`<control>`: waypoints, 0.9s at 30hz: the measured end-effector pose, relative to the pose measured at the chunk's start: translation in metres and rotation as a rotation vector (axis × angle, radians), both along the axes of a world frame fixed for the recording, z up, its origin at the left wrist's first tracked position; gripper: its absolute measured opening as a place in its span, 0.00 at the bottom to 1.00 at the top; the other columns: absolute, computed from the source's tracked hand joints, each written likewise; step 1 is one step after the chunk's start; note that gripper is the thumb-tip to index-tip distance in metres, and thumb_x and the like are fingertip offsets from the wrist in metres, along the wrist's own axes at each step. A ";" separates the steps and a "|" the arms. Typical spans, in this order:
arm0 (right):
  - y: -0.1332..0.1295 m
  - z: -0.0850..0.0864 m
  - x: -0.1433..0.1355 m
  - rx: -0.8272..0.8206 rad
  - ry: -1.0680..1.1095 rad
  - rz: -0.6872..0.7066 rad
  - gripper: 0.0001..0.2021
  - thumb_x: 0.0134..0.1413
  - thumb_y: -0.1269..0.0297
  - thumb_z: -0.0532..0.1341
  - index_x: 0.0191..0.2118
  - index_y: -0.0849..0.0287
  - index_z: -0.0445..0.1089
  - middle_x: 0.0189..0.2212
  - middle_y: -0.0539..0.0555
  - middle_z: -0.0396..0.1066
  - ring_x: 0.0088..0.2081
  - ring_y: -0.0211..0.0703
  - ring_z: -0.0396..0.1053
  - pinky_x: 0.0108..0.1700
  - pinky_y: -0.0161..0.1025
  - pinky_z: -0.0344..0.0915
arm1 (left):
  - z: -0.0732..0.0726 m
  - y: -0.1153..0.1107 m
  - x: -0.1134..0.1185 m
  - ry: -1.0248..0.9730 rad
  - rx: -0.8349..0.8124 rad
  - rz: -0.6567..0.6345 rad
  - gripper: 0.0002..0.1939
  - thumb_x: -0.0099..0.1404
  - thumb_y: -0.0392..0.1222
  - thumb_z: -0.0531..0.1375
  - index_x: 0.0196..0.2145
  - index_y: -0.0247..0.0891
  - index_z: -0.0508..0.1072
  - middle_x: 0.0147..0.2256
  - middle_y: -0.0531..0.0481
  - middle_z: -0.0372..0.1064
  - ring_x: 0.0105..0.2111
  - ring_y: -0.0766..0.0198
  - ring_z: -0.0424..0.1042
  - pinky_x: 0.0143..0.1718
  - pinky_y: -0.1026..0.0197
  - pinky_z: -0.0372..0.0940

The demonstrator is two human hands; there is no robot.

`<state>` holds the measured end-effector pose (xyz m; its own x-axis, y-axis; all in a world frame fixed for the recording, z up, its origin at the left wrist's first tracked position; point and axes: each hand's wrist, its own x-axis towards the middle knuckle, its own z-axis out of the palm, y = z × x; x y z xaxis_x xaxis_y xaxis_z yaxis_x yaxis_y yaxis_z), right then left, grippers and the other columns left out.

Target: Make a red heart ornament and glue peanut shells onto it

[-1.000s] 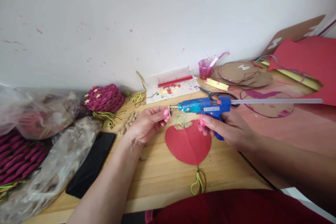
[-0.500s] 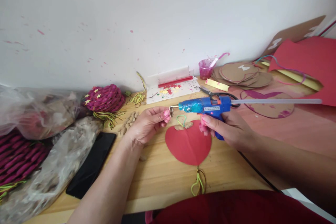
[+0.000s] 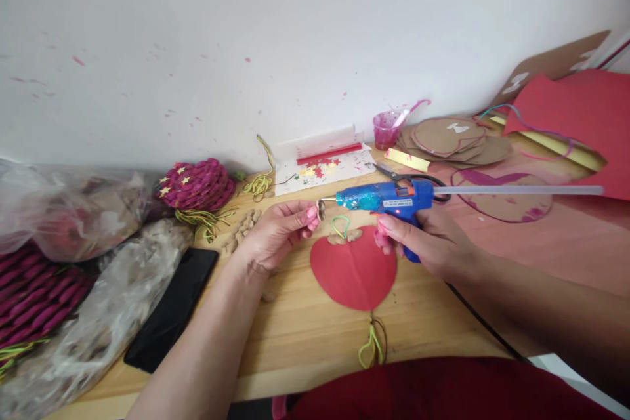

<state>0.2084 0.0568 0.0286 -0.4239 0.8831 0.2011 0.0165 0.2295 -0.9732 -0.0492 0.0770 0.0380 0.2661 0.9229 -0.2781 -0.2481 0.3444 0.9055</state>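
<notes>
My right hand is wrapped round the handle of a blue glue gun, with a long clear glue stick out of its back. Between the fingertips of my left hand is a small peanut shell, and the gun's metal nozzle is at its upper edge; whether they touch I cannot tell. Below both hands lies a red heart-shaped paper cutout, with several peanut shells and a green string loop at its top and a yellow-green cord at its bottom.
Left of my left hand lie loose peanuts, a black phone, plastic bags and a woven magenta stack. Behind are star confetti on paper, scissors, a pink cup and cardboard hearts. A black cable trails right.
Almost nothing differs. The gun's nozzle and the peanut shell hold nearly the same place, both hands keeping their grip.
</notes>
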 end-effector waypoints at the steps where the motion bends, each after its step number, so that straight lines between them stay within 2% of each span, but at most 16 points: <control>1: 0.000 0.000 0.000 -0.001 0.000 0.000 0.17 0.68 0.52 0.59 0.31 0.57 0.69 0.24 0.50 0.71 0.25 0.35 0.70 0.25 0.34 0.65 | 0.000 0.000 0.000 -0.001 0.000 0.001 0.18 0.45 0.45 0.79 0.27 0.32 0.79 0.23 0.50 0.72 0.23 0.72 0.66 0.24 0.71 0.61; 14: 0.001 -0.002 0.001 0.022 -0.014 0.000 0.17 0.68 0.53 0.59 0.31 0.58 0.69 0.24 0.49 0.72 0.25 0.33 0.70 0.26 0.32 0.66 | 0.001 0.000 -0.001 -0.012 0.010 0.014 0.18 0.45 0.44 0.79 0.27 0.32 0.79 0.23 0.50 0.72 0.23 0.72 0.67 0.24 0.71 0.61; 27: 0.000 0.000 0.001 0.020 -0.043 -0.006 0.17 0.68 0.53 0.59 0.31 0.58 0.70 0.24 0.50 0.71 0.25 0.35 0.70 0.27 0.34 0.67 | 0.002 -0.001 -0.001 0.004 0.027 0.023 0.17 0.45 0.44 0.79 0.28 0.32 0.80 0.23 0.51 0.71 0.23 0.72 0.66 0.24 0.71 0.62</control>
<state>0.2096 0.0570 0.0286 -0.4269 0.8817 0.2008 0.0599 0.2491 -0.9666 -0.0504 0.0757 0.0403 0.2434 0.9361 -0.2539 -0.2516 0.3138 0.9155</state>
